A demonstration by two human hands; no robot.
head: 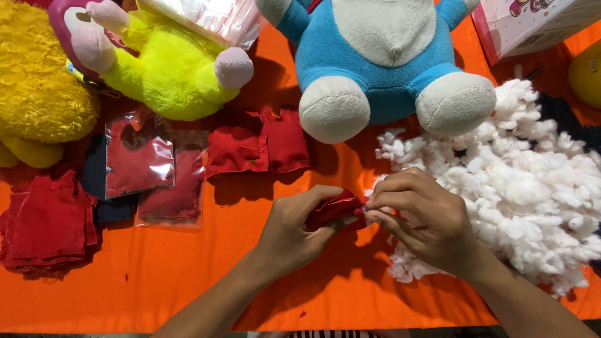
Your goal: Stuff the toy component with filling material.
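While my left hand (294, 228) pinches the small red fabric piece (335, 208) near the middle of the orange table (188, 288), my right hand (426, 219) meets it from the right, fingertips closed against the cloth's right end. So both hands are on the same thing: left curled shut around its lower left part, right with fingers drawn together at its open-looking end, a wisp of white showing just at those fingertips. I can't tell whether that wisp is pinched or merely behind them.

The fabric piece lies with its long axis running roughly left to right, tilted a little upward toward the right, between the two hands. That is the line that matters here: the white stuffing heap (532, 188) sits directly to the right of it and spreads toward the table's right edge, touching my right hand's back and wrist. My right hand is clearly the nearer one to the fluff; my left is well apart from it.

Toward the far edge, the blue and white plush toy (382, 56) sits with its feet pointing at me, and the yellow-green plush (169, 69) lies to its left. Flat red cloth squares (47, 225) are stacked by the left edge, with bagged red pieces (141, 159) just beside them.
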